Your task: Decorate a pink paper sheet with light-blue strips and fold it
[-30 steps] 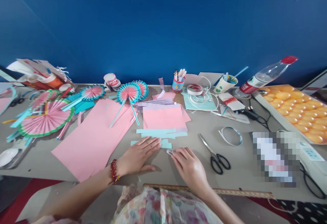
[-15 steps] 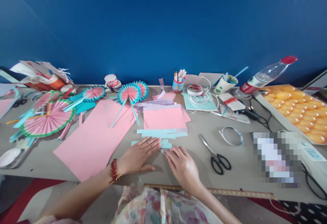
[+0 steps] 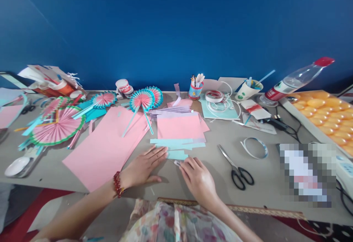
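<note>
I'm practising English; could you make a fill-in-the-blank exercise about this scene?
The right hand pinches a small whitish object; ____-handled scissors lie to its right.
The bracelet just behind the left hand is ____.
The large paper sheet near the left hand is ____.
The wall is ____.
Missing words: black; red; pink; blue.

Beaded bracelet (image 3: 118, 185), blotched garment (image 3: 193, 223)

Behind the knuckles of the left hand (image 3: 145, 164), dark red beads circle the wrist in rows, with a small gold-coloured piece at one edge. Nearer the body than the grip of the right hand (image 3: 198, 179), the pale, light cloth carries rounded patches of red, teal and mauve.
</note>
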Available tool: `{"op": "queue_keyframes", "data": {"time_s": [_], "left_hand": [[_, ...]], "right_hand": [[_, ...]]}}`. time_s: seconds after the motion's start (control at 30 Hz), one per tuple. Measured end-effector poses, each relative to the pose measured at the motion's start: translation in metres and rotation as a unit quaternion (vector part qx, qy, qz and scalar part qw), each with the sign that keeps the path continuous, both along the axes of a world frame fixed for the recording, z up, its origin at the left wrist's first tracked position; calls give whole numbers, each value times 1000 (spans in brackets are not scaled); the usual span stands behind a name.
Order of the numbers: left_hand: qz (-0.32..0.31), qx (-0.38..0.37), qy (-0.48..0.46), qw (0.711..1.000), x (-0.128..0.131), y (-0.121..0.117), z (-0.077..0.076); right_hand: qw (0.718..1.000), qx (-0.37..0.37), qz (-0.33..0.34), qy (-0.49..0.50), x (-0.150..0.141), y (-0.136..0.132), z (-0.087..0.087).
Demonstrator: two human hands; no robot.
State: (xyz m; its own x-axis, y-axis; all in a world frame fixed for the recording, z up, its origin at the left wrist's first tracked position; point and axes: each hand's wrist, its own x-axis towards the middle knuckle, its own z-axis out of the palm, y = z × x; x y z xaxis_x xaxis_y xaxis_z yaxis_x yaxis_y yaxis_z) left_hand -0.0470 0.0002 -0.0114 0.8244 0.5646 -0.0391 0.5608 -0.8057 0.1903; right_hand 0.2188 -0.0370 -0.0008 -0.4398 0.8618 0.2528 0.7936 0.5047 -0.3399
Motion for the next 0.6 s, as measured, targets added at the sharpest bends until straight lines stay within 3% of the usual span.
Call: {"op": "queue_keyframes", "data": {"time_s": [0.37,0.6], "left_hand": [[-2,-25,-2,1000,0,1,-2],[40,-59,-92,993,-19,2,14]], "right_hand": [[999,14,21,-22,-20,3,1],[1000,-1,11,-11,-22,5,-1]]}}
